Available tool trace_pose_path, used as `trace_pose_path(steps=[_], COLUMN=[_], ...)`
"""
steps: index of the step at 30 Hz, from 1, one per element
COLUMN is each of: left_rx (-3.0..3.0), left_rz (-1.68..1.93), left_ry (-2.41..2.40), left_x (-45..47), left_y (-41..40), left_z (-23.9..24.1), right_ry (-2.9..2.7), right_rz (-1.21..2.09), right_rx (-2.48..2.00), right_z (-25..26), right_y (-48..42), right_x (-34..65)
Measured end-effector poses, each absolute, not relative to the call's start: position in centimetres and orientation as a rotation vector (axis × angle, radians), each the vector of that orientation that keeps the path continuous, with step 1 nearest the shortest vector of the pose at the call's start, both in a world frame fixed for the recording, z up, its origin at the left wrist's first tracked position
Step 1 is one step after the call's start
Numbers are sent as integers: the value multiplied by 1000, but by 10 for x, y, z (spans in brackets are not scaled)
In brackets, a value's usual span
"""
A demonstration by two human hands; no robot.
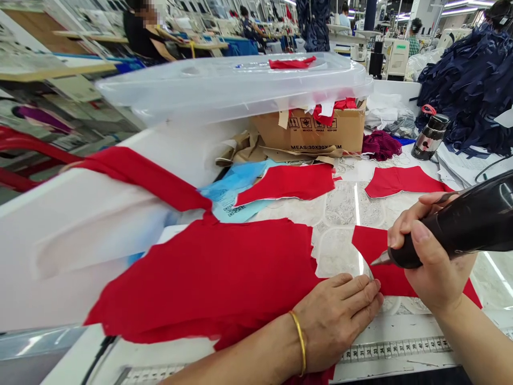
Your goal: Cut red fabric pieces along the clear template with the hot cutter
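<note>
My right hand [435,267] is wrapped round a thick black handheld tool [460,224] with a pointed metal tip. The tip meets or hovers just over the left part of a cut red fabric piece [395,275]; I cannot tell whether it touches. Palm down, my left hand [340,310] lies flat with fingers stretched out, its fingertips at that piece's lower left edge. Beneath the left wrist and forearm spreads a large red fabric stack [216,272], its underside hidden. Two more cut red pieces, a left one [288,183] and a right one [406,181], lie farther back.
A printed tape measure [401,347] runs along the table's front edge. Behind the fabric stand a cardboard box [320,133], a clear plastic lid [236,80] and a dark bottle [430,136]. Navy strips [473,85] heap at right. Other people sit at distant machines.
</note>
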State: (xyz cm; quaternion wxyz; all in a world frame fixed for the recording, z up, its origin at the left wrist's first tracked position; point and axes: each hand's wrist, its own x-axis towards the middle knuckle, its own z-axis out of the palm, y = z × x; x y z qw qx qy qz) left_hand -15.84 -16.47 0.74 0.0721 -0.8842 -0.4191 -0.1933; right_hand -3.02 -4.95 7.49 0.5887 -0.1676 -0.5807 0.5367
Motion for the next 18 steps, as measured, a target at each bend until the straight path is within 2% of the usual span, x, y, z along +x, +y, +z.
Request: trace_pose_path(steps=[8, 13, 18], left_rx=[-2627, -2691, -2649], left_rz=[-676, -532, -641], left_ry=[-1245, -1290, -1293], left_x=[-158, -160, -161], left_y=[-163, -164, -166], left_z=[3, 12, 4], right_ry=[-1359, -1382, -1350], right_rz=[1262, 1220, 1219], right_rx=[-418, -425, -421], right_z=[71, 70, 71], right_y=[-55, -56, -48], right_x=[-23, -22, -22])
